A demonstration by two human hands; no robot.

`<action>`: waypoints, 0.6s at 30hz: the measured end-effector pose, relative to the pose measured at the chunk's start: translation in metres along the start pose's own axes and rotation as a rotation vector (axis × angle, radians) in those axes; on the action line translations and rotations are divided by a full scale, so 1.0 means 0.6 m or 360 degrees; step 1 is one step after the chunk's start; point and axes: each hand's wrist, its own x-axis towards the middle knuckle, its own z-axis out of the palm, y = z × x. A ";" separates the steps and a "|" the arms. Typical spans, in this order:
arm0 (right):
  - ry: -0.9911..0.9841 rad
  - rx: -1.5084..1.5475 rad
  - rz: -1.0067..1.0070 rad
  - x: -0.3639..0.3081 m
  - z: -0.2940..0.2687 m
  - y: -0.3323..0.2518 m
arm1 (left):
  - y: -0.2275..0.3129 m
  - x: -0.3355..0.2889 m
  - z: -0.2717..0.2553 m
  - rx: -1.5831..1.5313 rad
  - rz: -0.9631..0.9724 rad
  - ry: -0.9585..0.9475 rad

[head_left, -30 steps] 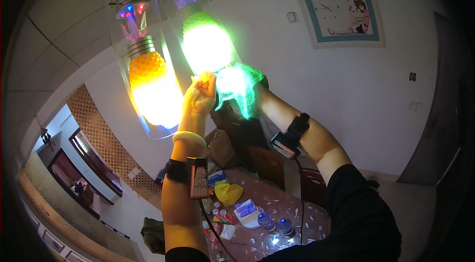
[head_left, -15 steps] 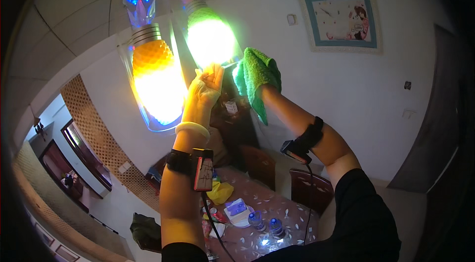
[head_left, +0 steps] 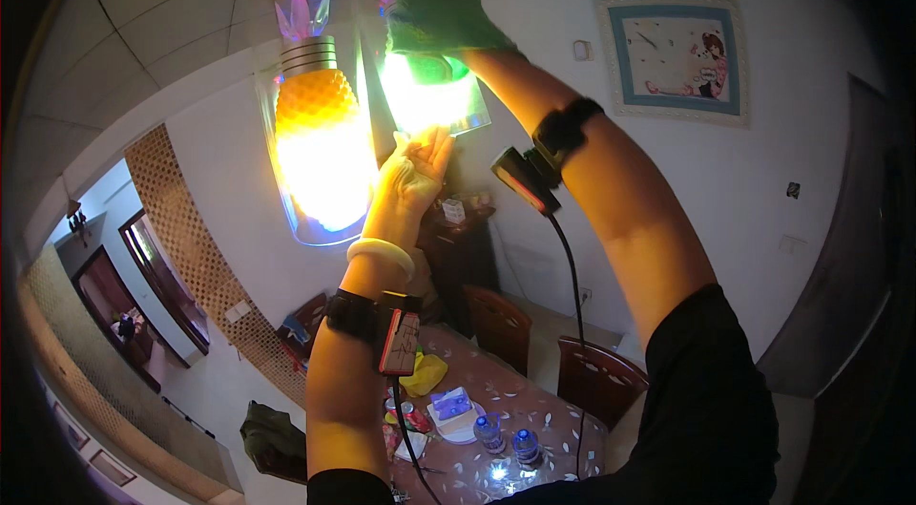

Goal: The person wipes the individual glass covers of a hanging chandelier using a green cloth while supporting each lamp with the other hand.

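Observation:
Two lit pendant lamps with clear glass shades hang overhead, an amber lamp (head_left: 322,137) on the left and a green-lit lamp (head_left: 429,96) beside it. My left hand (head_left: 417,173) is raised to the bottom of the green-lit lamp, its fingers at the lower edge of the glass shade (head_left: 474,120). The glare partly washes out these fingertips. A green cloth (head_left: 434,9) covers my right hand (head_left: 466,39), which presses it against the upper part of that same shade. The fingers inside the cloth are hidden.
Below stands a dining table (head_left: 477,367) bearing two water bottles (head_left: 526,446), a yellow bag (head_left: 425,375) and a blue-and-white pack (head_left: 451,404). Wooden chairs (head_left: 596,376) surround it. A framed clock (head_left: 675,56) hangs on the right wall. Cables trail from both forearm devices.
My right hand has carried the cloth up and left, from beside the shade's lower end onto its upper part. My left hand stays at the shade's lower edge. The view has shifted slightly.

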 end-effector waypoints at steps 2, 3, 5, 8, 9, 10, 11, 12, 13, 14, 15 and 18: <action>-0.0488 0.0101 0.0419 0.030 -0.033 -0.034 | 0.001 -0.003 -0.004 -0.0029 -0.0008 -0.0067; -0.0652 0.0118 0.0557 0.038 -0.026 -0.032 | 0.000 -0.004 0.000 0.0009 0.0000 -0.0052; -0.0315 -0.0346 -0.0140 0.049 0.080 0.029 | -0.007 -0.001 0.003 -0.0050 -0.0075 -0.0194; -0.0296 -0.0342 -0.0184 0.055 0.115 0.035 | -0.014 0.003 0.003 -0.0059 0.0032 -0.0176; -0.0291 -0.0317 -0.0177 0.052 0.113 0.031 | -0.015 0.013 -0.002 -0.0063 0.0060 -0.0130; -0.0290 -0.0275 -0.0172 0.045 0.119 0.022 | -0.013 0.023 -0.011 -0.0061 0.0101 -0.0068; -0.0292 -0.0236 -0.0173 0.035 0.123 0.013 | -0.012 0.033 -0.020 -0.0129 0.0139 -0.0067; -0.0276 -0.0213 -0.0184 0.027 0.120 0.005 | -0.014 0.031 -0.015 -0.0140 0.0126 -0.0078; -0.0274 -0.0204 -0.0187 0.013 0.117 -0.002 | -0.015 0.028 -0.010 -0.0091 0.0010 -0.0154; -0.0254 -0.0163 -0.0191 0.004 0.119 -0.016 | -0.006 0.025 -0.011 -0.0025 -0.0081 -0.0215; -0.0254 -0.0133 -0.0191 -0.006 0.121 -0.028 | 0.000 0.032 -0.025 0.0085 -0.0066 -0.0313; -0.0269 -0.0105 -0.0181 -0.052 0.118 -0.037 | -0.018 0.020 -0.004 0.0020 -0.0003 -0.0053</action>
